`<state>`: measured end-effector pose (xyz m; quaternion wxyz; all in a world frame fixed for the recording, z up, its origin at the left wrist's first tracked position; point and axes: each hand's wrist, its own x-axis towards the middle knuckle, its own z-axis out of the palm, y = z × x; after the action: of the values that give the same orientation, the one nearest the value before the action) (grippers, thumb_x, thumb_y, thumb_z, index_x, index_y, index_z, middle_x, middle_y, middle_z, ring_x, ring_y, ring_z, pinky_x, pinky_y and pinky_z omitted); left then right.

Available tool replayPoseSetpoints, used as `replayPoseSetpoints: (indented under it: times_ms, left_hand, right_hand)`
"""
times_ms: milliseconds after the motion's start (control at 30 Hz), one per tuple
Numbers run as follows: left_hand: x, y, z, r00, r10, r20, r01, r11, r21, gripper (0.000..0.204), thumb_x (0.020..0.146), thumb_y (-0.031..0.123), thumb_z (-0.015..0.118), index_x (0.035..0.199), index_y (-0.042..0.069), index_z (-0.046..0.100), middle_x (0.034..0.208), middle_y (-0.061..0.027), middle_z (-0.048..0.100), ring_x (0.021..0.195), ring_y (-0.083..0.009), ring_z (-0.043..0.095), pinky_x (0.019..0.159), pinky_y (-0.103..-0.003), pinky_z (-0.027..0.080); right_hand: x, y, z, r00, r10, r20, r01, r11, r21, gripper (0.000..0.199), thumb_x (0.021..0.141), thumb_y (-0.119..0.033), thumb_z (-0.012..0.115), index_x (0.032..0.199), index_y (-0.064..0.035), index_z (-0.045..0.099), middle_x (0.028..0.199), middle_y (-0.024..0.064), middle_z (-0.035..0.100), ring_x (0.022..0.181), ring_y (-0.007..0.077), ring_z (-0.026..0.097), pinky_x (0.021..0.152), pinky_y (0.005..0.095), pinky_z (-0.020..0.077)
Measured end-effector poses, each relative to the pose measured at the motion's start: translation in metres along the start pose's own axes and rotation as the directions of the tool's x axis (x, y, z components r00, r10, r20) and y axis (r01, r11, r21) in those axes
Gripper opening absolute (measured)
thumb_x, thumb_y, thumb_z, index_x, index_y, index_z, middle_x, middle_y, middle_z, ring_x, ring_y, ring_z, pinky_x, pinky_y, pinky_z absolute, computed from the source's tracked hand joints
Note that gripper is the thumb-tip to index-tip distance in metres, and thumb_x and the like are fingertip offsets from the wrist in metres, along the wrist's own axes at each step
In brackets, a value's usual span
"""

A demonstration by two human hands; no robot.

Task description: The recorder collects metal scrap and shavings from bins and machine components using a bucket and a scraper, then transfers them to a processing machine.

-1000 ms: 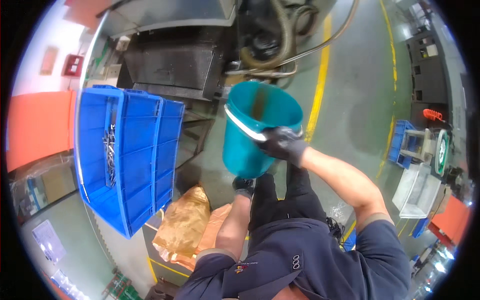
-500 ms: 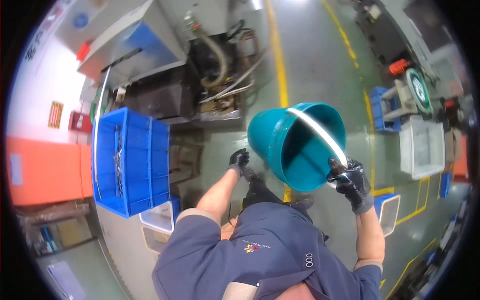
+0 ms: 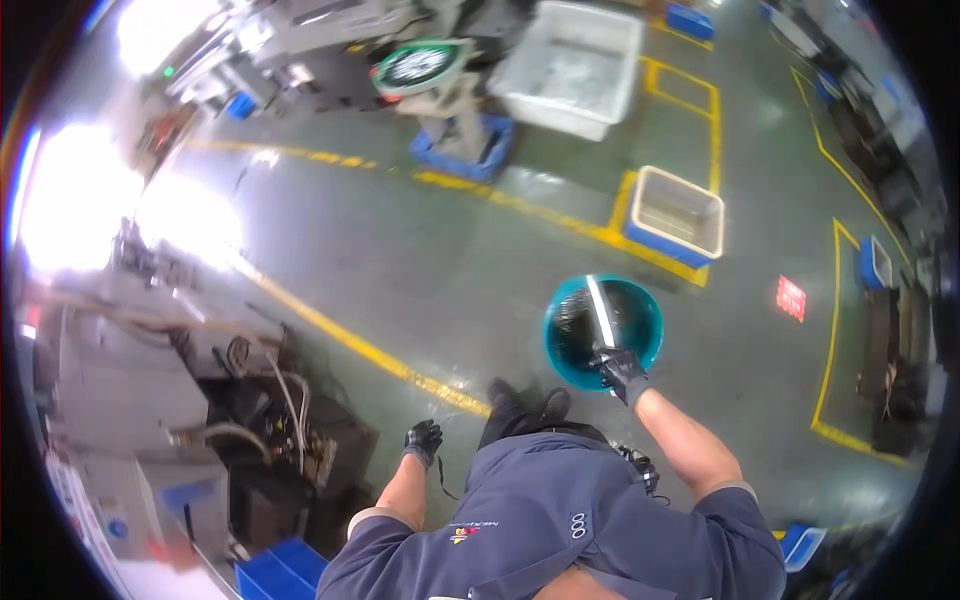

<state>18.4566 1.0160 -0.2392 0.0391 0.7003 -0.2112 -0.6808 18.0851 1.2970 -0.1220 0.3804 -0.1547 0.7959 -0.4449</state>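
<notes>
My right hand [image 3: 622, 374], in a black glove, grips the white band-like handle [image 3: 601, 312] that runs across the mouth of a round teal bucket [image 3: 654, 345]. The bucket hangs in front of me and to the right, with its mouth facing up. Its inside looks dark, and I cannot make out what it holds. My left hand [image 3: 423, 441], gloved in black too, is beside my left hip with its fingers curled and nothing visible in them.
Ahead stand a blue crate with a pale rim [image 3: 675, 215], a large white tub [image 3: 570, 65] and a green-rimmed stand [image 3: 425, 66] in a blue tray. Machinery with hoses [image 3: 290, 400] occupies the left. Yellow floor lines [image 3: 400, 370] cross the grey floor.
My view has swung to the right; the machinery now lies left and the white tub ahead. The bucket, tilted sideways before, now hangs mouth up in my right hand.
</notes>
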Motion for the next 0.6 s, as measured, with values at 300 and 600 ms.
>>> replayPoseSetpoints:
  times_ms: [300,600]
  left_hand:
    - [0.104,0.075,0.197,0.958,-0.159,0.240,0.089,0.956,0.279,0.017,0.083,0.026,0.053,0.087,0.009,0.050,0.059,-0.0066,0.049,0.047,-0.0207,0.044,0.045,-0.032,0.039]
    - [0.025,0.198,0.646,0.845,-0.039,0.533,-0.306,0.782,0.543,0.009,0.086,0.018,0.051,0.086,0.011,0.056,0.072,-0.0040,0.058,0.061,-0.0143,0.053,0.054,-0.026,0.040]
  right_hand:
    - [-0.033,0.288,-0.208,0.466,0.649,-0.602,-0.462,0.758,0.460,0.028,0.085,-0.033,0.054,0.102,-0.0107,0.057,0.076,0.0060,0.062,0.053,0.0172,0.054,0.045,0.0307,0.0431]
    - [-0.164,0.291,-0.276,0.058,0.947,-0.317,-0.378,0.315,0.871,0.034,0.086,-0.030,0.055,0.115,-0.0138,0.050,0.093,0.0119,0.061,0.077,0.0240,0.061,0.060,0.0406,0.0498]
